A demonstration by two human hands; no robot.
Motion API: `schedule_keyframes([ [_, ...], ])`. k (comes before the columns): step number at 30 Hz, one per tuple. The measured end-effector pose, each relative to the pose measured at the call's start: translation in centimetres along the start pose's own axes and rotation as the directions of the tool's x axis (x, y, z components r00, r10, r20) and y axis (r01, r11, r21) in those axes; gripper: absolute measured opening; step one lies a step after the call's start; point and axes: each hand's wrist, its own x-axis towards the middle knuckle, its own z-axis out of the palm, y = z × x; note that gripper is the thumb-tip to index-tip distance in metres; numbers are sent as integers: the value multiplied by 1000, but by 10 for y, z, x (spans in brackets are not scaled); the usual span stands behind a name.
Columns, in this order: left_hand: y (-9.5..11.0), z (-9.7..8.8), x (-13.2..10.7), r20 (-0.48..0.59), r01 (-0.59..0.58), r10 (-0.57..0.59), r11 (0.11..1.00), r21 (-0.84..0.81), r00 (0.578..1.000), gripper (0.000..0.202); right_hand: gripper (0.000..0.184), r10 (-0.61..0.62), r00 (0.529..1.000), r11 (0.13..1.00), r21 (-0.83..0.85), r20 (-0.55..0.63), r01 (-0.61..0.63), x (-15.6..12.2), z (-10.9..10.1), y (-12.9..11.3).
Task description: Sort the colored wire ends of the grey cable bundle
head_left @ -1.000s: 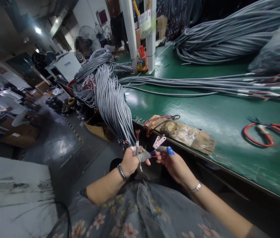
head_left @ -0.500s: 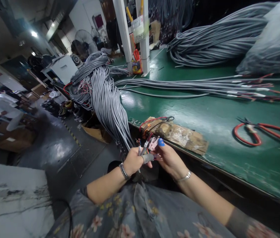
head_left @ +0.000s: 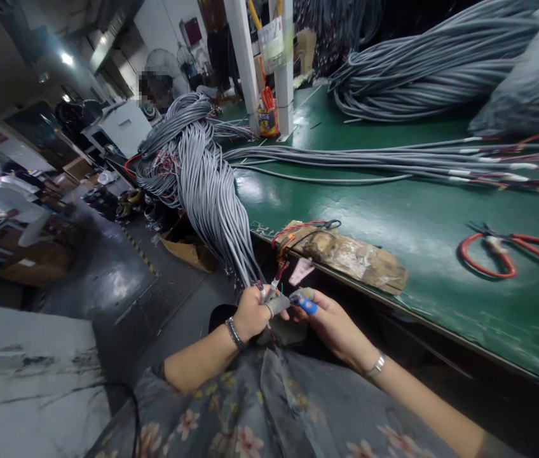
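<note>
My left hand (head_left: 253, 313) is closed around the stripped end of a grey cable (head_left: 231, 245) from the hanging bundle, its thumb wrapped in grey tape. Thin coloured wires (head_left: 276, 286) stick out between both hands. My right hand (head_left: 331, 321), with a blue finger cover, pinches those wire ends close against the left thumb. Both hands hover just off the near edge of the green table (head_left: 393, 210), above my lap. A small pink tag (head_left: 300, 270) hangs just above them.
A taped cardboard block (head_left: 355, 254) with red and black wires lies on the table edge. Red-handled cutters (head_left: 503, 251) rest to the right. Long grey cable bundles (head_left: 393, 159) cross the table, with coils behind. Other people work at the far left.
My right hand dropped from beside the pink tag and now meets the left hand lower down. The view shifted slightly.
</note>
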Motion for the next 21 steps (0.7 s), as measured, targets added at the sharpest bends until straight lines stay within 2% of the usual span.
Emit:
schedule_keyframes([
  [3,-3,-1,0,53,-7,6,1000,11,999,36,37,-33,998,998,-48,-45,31,-1,7,1],
  [6,-2,-3,0,153,8,-15,999,52,988,36,39,-53,999,988,-146,10,54,1,12,-3],
  [8,-1,-5,-1,170,4,-15,998,63,985,37,40,-68,997,978,-195,22,71,2,13,-5],
  [14,-4,-7,-1,27,-3,3,1000,-14,1000,45,42,-57,997,989,-142,-60,48,1,16,-2],
  [18,-10,-6,0,2,4,-3,999,-53,1000,46,40,-51,998,995,-92,-35,48,-1,11,3],
  [21,-7,-5,1,-13,4,-5,996,-84,1000,45,37,-60,998,998,-13,-15,60,3,3,3],
])
